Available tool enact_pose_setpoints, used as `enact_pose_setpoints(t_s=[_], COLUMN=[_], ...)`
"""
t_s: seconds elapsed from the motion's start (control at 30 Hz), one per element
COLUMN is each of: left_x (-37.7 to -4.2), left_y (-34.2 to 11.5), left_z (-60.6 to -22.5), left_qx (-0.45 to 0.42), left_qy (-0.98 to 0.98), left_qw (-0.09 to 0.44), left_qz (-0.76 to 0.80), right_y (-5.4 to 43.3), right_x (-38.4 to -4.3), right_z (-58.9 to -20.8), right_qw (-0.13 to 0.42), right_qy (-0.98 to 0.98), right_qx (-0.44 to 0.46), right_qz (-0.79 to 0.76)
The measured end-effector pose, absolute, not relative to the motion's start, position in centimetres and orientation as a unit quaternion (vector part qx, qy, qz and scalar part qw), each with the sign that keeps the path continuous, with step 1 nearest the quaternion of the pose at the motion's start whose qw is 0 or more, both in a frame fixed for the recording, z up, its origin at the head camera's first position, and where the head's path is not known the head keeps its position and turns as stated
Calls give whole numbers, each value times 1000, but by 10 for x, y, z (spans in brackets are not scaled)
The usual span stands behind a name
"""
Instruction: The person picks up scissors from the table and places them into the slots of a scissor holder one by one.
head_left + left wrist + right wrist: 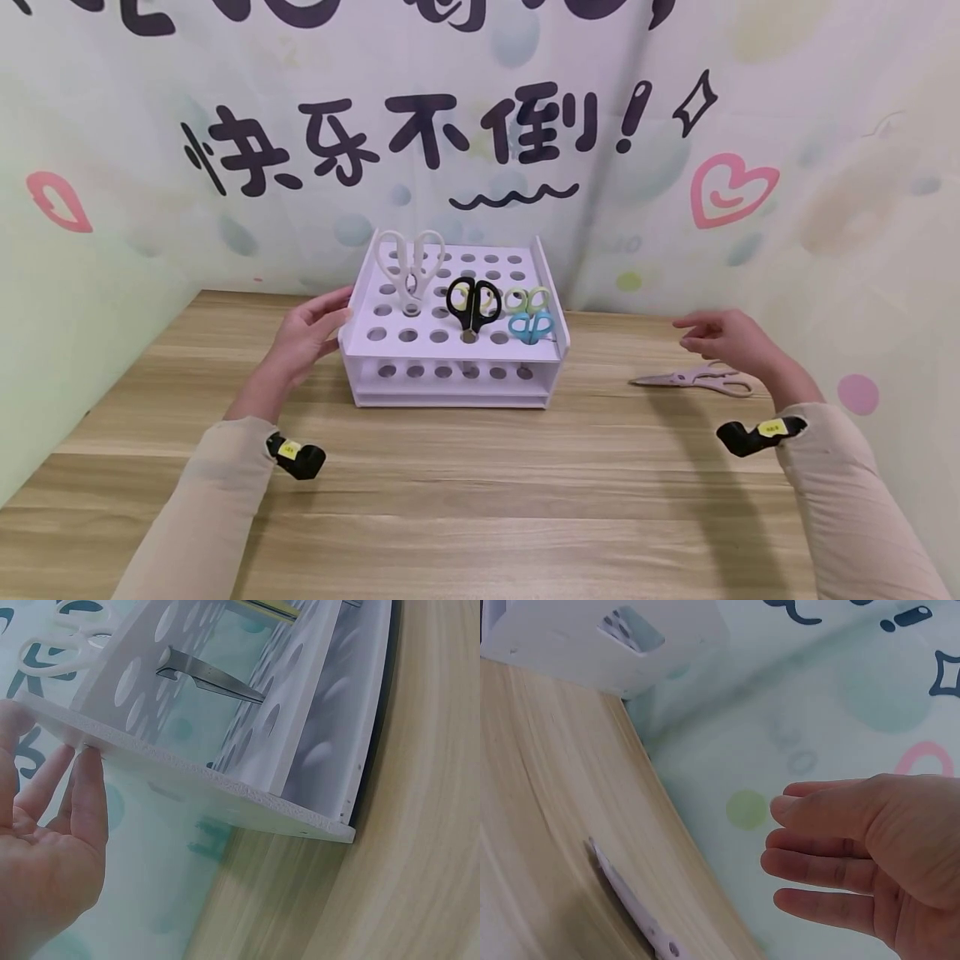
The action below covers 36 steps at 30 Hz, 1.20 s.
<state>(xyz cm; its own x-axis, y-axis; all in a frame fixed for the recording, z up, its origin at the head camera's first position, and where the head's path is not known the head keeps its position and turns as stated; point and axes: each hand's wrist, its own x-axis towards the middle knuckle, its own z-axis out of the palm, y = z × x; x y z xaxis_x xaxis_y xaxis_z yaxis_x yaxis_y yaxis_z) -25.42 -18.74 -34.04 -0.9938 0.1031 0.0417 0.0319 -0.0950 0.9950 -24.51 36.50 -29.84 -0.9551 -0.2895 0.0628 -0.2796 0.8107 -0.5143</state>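
My left hand (300, 333) touches the outer left side of a white tiered rack (450, 400) with its fingertips, its fingers fairly straight. Standing in the rack's round holes are white-handled scissors (401, 250), black-handled scissors (497, 304), green-handled scissors (547, 296) and blue-handled scissors (514, 326). A yellow-green handle shows partly behind the black pair. In the left wrist view a metal blade (221, 682) passes down between the tiers. My right hand (727, 337) hovers over pale pink scissors (678, 379) lying on the table, its fingers loosely bent with nothing in them.
The wood-grain table (480, 500) runs back to a printed cloth (300, 225) with dark lettering, close behind the rack. A pale green wall (75, 333) borders the left side. Wrist cameras (300, 458) sit at both sleeves.
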Motion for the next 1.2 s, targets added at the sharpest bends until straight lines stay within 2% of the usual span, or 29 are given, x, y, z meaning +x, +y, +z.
enact_pose_setpoints(t_s=[0.33,0.73,1.2], left_x=[-253,-254,-253], left_y=[-188,-187,-188], left_z=[-340,-339,-339], left_qx=[50,51,50], left_qy=[674,680,681], left_qw=[24,22,22], left_qz=[736,731,730], right_y=[390,416,438], right_x=[-242,-235,-226], right_z=[-317,-339,-367], right_qw=[47,55,21], right_qy=[951,960,970], right_qx=[-120,-100,-41], right_qz=[-283,-257,-239])
